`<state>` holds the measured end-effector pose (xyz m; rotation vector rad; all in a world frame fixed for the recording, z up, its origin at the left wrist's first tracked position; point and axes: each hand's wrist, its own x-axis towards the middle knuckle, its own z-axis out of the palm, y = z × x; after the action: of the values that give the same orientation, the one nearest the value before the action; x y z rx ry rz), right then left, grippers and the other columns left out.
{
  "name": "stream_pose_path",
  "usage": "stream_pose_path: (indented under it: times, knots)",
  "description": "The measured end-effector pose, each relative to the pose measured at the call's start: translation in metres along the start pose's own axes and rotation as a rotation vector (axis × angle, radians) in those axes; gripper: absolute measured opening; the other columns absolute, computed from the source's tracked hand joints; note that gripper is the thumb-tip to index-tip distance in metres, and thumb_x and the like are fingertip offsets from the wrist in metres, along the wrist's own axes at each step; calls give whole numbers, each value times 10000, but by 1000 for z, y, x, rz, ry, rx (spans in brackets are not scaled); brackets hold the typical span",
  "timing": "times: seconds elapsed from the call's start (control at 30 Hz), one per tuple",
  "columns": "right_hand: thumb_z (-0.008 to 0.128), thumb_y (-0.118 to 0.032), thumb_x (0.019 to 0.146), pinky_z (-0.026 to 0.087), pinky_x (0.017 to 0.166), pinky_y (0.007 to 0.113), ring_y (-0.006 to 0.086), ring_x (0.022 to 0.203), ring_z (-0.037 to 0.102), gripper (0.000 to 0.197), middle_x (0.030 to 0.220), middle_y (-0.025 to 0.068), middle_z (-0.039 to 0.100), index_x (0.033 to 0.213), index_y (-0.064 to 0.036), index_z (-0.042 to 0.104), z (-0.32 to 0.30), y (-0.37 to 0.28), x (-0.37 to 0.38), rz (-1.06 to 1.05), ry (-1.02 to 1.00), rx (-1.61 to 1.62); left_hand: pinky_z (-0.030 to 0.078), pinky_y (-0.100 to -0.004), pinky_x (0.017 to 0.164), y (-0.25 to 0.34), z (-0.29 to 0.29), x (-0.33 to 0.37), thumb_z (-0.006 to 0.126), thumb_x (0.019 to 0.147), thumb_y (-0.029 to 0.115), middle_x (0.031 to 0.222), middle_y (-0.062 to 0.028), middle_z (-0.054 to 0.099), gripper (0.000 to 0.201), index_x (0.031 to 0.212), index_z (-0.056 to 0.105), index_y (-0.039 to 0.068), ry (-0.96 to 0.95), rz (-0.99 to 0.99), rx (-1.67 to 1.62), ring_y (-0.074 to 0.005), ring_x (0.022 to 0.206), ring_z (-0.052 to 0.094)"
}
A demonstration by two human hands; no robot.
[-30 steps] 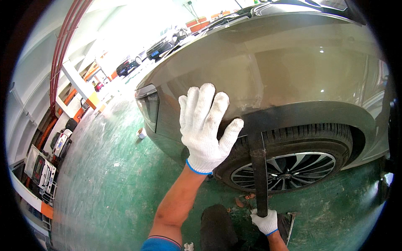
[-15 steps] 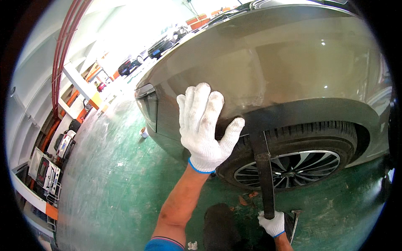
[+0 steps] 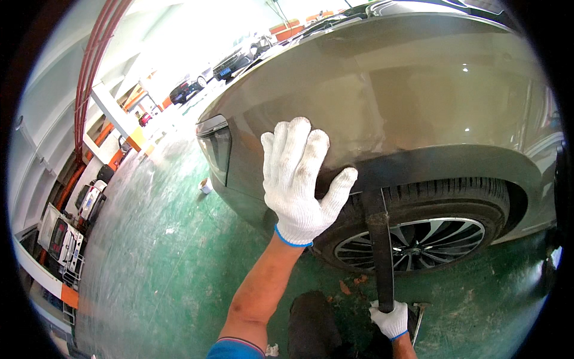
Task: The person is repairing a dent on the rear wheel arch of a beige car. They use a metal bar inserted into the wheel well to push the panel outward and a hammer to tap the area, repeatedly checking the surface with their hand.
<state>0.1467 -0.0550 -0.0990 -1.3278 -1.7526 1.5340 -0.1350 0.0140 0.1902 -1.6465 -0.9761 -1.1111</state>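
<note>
We're wearing white knit cotton work gloves on both hands, the left hand and the right hand, each with a thin blue band trimming the cuff at the wrist. Forearms are staying bare below the gloves. Up near the elbow we're sporting a blue short sleeve with a darker striped hem edging it.

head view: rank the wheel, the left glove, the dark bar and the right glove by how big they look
1. wheel
2. left glove, though it looks big partly because it is close to the camera
3. dark bar
4. right glove
</note>
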Motion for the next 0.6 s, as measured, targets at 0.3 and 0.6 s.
stream_pose_path:
  times: [0.3,0.6]
  knots:
    - [809,-138,758,583,704,346,172,728,742,160,772,112,767,861,-17,790,4,11,11,-2,0,94,410,-491,729,5,-1,-3,840,753,184,1190,-240,580,533,1175,614,-48,22,-34,-7,-404,898,548]
    - [788,-95,769,562,623,323,136,640,696,123,710,87,737,822,14,766,7,18,26,-104,6,56,389,-526,873,17,-10,-1,823,783,170,1249,-238,579,496,1193,626,-28,-62,-121,32,-425,1039,548]
